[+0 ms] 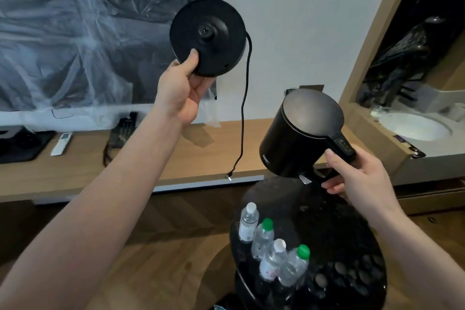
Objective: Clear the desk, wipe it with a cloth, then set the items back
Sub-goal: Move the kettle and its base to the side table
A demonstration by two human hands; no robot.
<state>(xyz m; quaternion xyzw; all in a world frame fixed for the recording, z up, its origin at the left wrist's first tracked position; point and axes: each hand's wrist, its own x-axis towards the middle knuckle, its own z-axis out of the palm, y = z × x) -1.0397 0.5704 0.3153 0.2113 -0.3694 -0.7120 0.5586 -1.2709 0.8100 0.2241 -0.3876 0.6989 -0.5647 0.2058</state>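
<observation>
left hand (182,88) grips base (207,36) | right hand (357,176) grips kettle (299,133), lid seemingly closed

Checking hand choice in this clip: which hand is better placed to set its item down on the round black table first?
Probably the right hand: its kettle hangs just above the round table, beside the bottles. The left hand holds the kettle base high over the desk.

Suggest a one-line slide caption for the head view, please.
Left hand lifts the kettle base, cord dangling; right hand holds the black kettle above four water bottles.
</observation>
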